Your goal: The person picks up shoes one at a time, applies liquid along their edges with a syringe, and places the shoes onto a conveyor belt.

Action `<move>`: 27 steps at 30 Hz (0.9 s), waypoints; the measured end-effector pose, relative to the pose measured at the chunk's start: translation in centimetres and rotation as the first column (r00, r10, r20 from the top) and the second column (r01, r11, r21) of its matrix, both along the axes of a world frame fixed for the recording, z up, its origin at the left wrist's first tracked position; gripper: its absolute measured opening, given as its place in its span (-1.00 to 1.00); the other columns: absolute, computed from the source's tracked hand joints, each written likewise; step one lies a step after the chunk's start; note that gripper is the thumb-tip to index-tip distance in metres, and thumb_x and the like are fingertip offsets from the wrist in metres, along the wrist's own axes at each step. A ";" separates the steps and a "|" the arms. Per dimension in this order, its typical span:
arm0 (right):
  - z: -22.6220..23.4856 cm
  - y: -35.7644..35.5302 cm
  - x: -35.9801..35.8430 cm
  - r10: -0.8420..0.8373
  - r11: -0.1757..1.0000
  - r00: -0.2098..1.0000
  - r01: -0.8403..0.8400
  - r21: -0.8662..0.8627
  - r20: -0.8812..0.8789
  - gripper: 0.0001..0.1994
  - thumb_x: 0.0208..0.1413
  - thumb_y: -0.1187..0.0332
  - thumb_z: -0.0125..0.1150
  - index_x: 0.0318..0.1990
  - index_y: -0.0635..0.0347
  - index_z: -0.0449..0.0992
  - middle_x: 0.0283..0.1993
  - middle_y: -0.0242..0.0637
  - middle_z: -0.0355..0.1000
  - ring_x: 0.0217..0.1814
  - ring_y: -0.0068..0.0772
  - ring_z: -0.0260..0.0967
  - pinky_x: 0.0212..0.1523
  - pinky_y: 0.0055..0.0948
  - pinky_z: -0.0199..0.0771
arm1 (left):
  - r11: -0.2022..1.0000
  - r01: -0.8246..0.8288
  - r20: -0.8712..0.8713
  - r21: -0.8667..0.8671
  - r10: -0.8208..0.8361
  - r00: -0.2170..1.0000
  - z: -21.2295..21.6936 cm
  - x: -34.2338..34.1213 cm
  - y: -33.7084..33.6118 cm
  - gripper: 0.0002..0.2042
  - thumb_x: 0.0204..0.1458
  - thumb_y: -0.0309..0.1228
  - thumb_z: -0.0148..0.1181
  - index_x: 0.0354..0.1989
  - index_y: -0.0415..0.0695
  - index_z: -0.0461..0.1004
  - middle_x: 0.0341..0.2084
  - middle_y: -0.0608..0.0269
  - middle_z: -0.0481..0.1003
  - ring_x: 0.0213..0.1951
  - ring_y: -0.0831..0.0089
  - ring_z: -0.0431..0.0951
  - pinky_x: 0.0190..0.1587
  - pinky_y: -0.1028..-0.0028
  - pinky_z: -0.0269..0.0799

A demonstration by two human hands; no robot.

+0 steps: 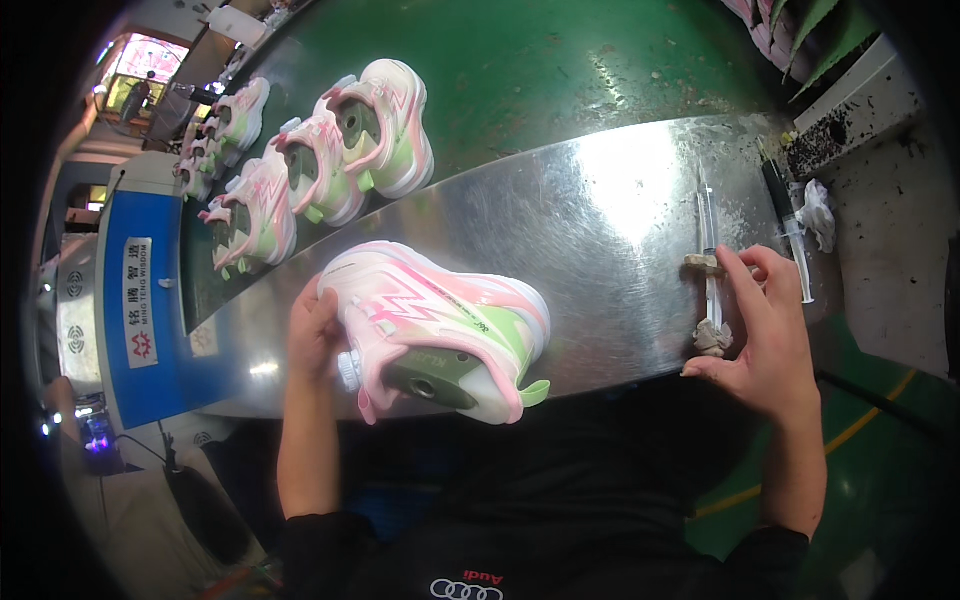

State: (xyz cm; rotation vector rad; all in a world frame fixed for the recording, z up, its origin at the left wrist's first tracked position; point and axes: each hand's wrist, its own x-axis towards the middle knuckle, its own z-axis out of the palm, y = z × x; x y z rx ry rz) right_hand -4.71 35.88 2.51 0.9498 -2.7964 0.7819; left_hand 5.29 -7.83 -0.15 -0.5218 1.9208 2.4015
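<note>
A white, pink and green sneaker [455,320] is tilted on its side above the near edge of the metal table. My left hand [318,335] grips it at the left, its fingers partly hidden behind the shoe. A translucent syringe [709,225] lies on the metal at the right, needle end pointing away. Beige wrapping [703,262] surrounds its flange, and a greyish wad [712,338] covers the plunger end. My right hand [760,325] is beside it, thumb and fingers apart around the plunger part. The fingertips come close to the flange; contact is unclear.
Several matching sneakers [385,125] stand in a line on the green surface [520,70] at the far left. A second, darker syringe [785,210] and a crumpled white tissue [818,215] lie at the right. A blue and white machine panel [145,290] borders the left side.
</note>
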 end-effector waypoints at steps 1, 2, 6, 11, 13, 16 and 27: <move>0.0 0.2 -0.2 0.035 0.999 0.999 -0.035 0.029 0.004 -0.10 -0.49 -0.10 0.43 0.07 0.25 0.33 -0.05 -0.11 0.19 -0.08 -0.09 0.18 -0.07 -0.25 0.25 | 1.000 -0.011 0.011 -0.019 0.011 1.000 -0.2 0.2 -0.1 -0.54 0.08 -0.28 0.08 0.05 -0.38 0.25 -0.13 0.03 0.46 -0.12 0.34 0.50 -0.05 0.42 0.40; 0.1 0.2 -0.4 0.036 0.999 0.999 -0.036 0.015 0.005 -0.10 -0.49 -0.10 0.43 0.07 0.25 0.33 -0.05 -0.11 0.19 -0.08 -0.09 0.18 -0.07 -0.25 0.25 | 0.996 -0.065 -0.011 -0.067 0.064 0.998 -0.9 0.3 -0.2 -0.56 0.11 -0.21 0.05 0.01 -0.33 0.26 -0.21 0.03 0.48 -0.24 0.34 0.56 -0.19 0.40 0.52; 0.7 0.1 -1.0 0.108 0.990 0.994 -0.108 0.095 0.004 -0.10 -0.51 -0.02 0.46 0.09 0.23 0.27 -0.06 -0.13 0.21 -0.08 -0.08 0.19 -0.06 -0.22 0.26 | 0.997 -0.033 -0.003 -0.071 0.033 0.999 -1.2 -0.2 -0.6 -0.56 0.11 -0.22 0.06 0.01 -0.33 0.25 -0.20 0.01 0.47 -0.23 0.31 0.56 -0.17 0.35 0.53; 1.5 -0.9 -1.5 0.161 0.976 0.985 -0.169 0.140 0.068 -0.11 -0.52 0.11 0.49 0.11 0.19 0.25 -0.08 -0.16 0.22 -0.10 -0.12 0.20 -0.08 -0.23 0.26 | 0.999 -0.027 -0.019 -0.017 0.027 0.999 -1.5 -0.1 -1.4 -0.55 0.08 -0.24 0.09 0.03 -0.31 0.23 -0.17 -0.01 0.46 -0.21 0.27 0.56 -0.15 0.30 0.54; 1.8 -1.1 -1.7 0.172 0.953 0.979 -0.193 0.232 0.108 -0.12 -0.51 0.14 0.49 0.12 0.18 0.24 -0.12 -0.18 0.22 -0.12 -0.15 0.19 -0.11 -0.26 0.26 | 0.999 -0.046 -0.016 -0.011 0.046 0.999 -1.3 -0.1 -1.3 -0.53 0.06 -0.24 0.12 0.04 -0.31 0.23 -0.18 -0.01 0.46 -0.21 0.26 0.56 -0.15 0.29 0.54; 1.9 -1.4 -1.4 0.172 0.945 0.981 -0.190 0.266 0.088 -0.11 -0.51 0.12 0.49 0.12 0.17 0.24 -0.13 -0.18 0.21 -0.14 -0.17 0.19 -0.13 -0.28 0.25 | 0.998 -0.007 -0.026 -0.065 0.005 1.000 -0.6 -0.2 -1.4 -0.54 0.08 -0.21 0.08 0.03 -0.30 0.23 -0.18 -0.01 0.46 -0.22 0.28 0.56 -0.13 0.31 0.52; 0.1 -0.2 -0.3 0.159 0.984 0.986 -0.154 -0.092 0.046 -0.07 -0.48 0.09 0.51 0.13 0.22 0.17 -0.05 -0.10 0.16 -0.11 -0.11 0.19 -0.13 -0.23 0.24 | 0.901 -0.002 0.268 0.433 -0.127 0.955 3.3 7.0 7.4 -0.34 -0.15 -0.39 0.25 0.13 -0.43 0.13 0.00 -0.14 0.34 0.06 0.16 0.38 0.15 0.22 0.25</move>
